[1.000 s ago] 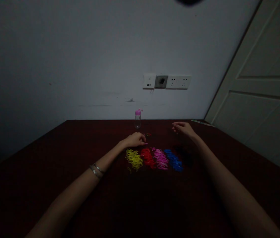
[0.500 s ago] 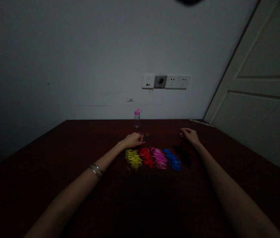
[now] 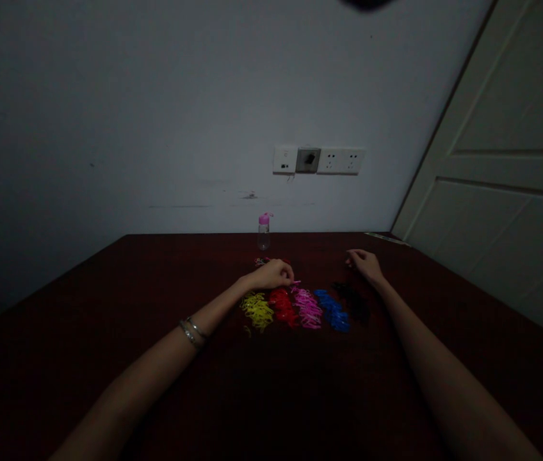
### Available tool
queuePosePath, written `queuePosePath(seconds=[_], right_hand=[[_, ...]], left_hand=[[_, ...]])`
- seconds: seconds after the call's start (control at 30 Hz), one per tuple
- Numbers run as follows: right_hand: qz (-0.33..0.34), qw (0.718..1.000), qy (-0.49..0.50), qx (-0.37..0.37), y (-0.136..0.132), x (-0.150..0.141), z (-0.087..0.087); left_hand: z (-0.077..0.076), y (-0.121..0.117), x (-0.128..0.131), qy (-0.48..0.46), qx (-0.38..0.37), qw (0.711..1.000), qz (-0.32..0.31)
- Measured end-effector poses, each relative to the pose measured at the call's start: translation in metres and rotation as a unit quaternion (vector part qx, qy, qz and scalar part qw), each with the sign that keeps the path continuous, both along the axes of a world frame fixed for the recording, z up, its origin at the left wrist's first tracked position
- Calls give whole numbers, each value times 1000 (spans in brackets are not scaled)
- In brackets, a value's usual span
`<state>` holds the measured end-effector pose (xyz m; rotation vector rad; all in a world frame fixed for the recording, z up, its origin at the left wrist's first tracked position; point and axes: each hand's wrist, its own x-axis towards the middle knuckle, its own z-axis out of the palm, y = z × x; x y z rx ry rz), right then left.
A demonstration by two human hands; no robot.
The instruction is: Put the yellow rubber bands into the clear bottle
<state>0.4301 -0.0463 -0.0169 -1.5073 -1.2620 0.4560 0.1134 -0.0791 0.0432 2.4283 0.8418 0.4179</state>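
Observation:
My left hand (image 3: 274,274) is closed in a pinch on a pink rubber band (image 3: 296,282), just above the top of the pink pile of bands (image 3: 308,308). To its left lie a yellow pile (image 3: 257,311) and a red pile (image 3: 283,307), with a blue pile (image 3: 333,311) to its right. Behind my left hand, a small group of mixed-colour bands (image 3: 260,261) is partly hidden. Over the table's right side, my right hand (image 3: 365,264) has loosely curled fingers, a little apart, with nothing visible in them. A dark pile (image 3: 352,301) lies nearest to it, hard to make out.
A clear bottle with a pink lid (image 3: 264,235) stands upright near the back of the dark red table (image 3: 180,262). Behind rises a wall with a row of sockets (image 3: 318,161). A white panelled door (image 3: 502,166) stands at the right.
My left hand has moved right and slightly nearer, from beside the mixed bands to the pink pile, with the pink band in its fingers. My right hand has stayed in place.

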Motion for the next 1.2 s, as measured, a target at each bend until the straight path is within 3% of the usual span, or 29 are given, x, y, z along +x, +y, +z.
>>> queuePosePath(seconds=[0.2,0.53,0.63,0.77,0.97,1.07,1.2], right_hand=[[17,1000,-9,3,3,4,-4],[21,1000,-17,5,3,4,-4],[22,999,-22,10,3,4,-4],[16,999,-47,8,3,5,-4],[-11,996,-78,-35,7,5,-2],[-18,994,-95,-47,9,2,3],[28,985,-159,-61,12,-17,18]], left_hand=[[-3,3,14,-15,-5,1000,-21],[-6,16,5,-24,-25,999,5],[-6,31,-9,-63,-29,996,48],[-16,60,-45,-118,-35,979,160],[-35,86,-91,-240,-76,899,359],[-39,86,-97,-281,-88,878,377],[-43,86,-96,-300,-84,881,357]])
